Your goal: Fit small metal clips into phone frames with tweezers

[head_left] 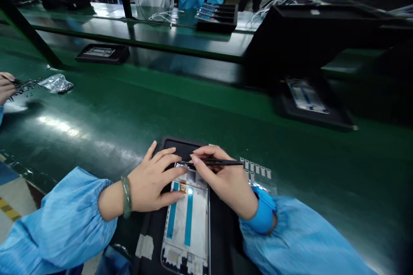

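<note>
A silver phone frame (pixel 199 219) with two blue strips lies in a black tray (pixel 222 236) in front of me. My left hand (pixel 156 178) rests over its upper left part, fingers spread, some fingertips touching the frame near its top edge. Between the thumb and fingers of my right hand (pixel 226 176) is a pair of black tweezers (pixel 222 162), its tips at the frame's top end. What the tips touch is too small to make out. A small orange flex piece (pixel 183 187) shows on the frame beside my left fingers.
A sheet of small pale stickers (pixel 258 169) lies right of my right hand. Other trays with phone frames stand at the back left (pixel 100 53) and right (pixel 308 96). A plastic bag (pixel 57 82) and a co-worker's hand (pixel 6 87) are at left, beside small black parts (pixel 26 86).
</note>
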Demonstrator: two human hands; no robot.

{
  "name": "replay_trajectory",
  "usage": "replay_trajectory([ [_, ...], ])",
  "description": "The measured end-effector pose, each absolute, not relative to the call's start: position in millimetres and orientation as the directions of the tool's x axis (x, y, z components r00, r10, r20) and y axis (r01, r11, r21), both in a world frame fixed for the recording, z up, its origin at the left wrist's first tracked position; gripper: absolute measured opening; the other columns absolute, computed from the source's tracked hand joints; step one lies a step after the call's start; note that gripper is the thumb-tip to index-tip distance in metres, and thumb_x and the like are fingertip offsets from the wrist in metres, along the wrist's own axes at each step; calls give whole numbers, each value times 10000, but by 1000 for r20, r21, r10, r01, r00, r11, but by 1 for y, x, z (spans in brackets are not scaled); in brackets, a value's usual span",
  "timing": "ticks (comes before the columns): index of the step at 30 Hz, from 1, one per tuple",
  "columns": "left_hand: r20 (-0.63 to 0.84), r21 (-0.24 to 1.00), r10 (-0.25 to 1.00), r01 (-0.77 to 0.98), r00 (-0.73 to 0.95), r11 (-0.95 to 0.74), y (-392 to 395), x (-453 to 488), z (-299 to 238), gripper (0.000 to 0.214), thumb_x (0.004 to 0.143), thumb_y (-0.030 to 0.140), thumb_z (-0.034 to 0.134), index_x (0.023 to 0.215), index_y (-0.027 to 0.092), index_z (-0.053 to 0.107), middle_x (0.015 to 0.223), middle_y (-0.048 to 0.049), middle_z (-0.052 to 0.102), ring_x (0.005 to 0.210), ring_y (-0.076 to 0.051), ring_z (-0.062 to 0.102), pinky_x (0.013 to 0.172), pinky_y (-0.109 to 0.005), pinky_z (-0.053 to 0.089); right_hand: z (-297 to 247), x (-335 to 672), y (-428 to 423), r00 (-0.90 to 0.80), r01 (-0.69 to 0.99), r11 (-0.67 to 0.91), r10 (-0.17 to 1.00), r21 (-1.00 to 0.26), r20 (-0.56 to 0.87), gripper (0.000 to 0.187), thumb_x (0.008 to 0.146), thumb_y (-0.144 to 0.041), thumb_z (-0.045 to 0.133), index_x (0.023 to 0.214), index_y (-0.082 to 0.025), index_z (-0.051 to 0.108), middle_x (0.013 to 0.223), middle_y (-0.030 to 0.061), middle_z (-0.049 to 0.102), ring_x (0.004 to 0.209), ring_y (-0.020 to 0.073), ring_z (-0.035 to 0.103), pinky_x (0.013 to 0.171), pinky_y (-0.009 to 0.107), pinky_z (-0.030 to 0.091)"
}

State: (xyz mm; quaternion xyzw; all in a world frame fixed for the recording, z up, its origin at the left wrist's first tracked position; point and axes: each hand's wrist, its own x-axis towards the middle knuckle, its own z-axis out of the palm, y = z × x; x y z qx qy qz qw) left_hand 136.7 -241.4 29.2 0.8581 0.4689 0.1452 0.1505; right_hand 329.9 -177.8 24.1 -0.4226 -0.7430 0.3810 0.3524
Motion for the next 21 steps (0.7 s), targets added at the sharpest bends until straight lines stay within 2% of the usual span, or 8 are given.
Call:
replay_trajectory([
  [8,102,394,848,762,519,-514,-242,137,30,453,863,431,523,1256,210,478,1278,-108,502,1316,-312,306,1087,-634,100,24,330,-179,-403,359,389,884,-848,235,75,854,-293,578,897,-235,597,851,21,637,783,187,630,726,318,521],
  [13,105,392,849,763,518,-514,-241,136,30,452,858,424,530,1251,208,478,1269,-104,507,1316,-310,309,1090,-629,95,24,330,-179,-398,327,370,888,-870,229,73,856,-279,577,915,-238,591,849,18,636,767,175,631,674,290,525],
  [17,103,395,847,760,522,-517,-242,136,30,459,856,425,535,1256,210,475,1279,-103,500,1314,-315,309,1084,-638,98,25,329,-180,-406,360,424,873,-831,270,58,851,-250,575,901,-230,595,853,18,642,781,172,630,725,299,521],
  [21,91,393,854,770,512,-503,-243,136,30,456,861,433,528,1257,213,476,1283,-95,497,1323,-305,296,1085,-636,95,24,329,-180,-397,326,436,868,-839,297,70,847,-245,580,913,-228,596,850,14,643,764,170,638,699,292,529],
])
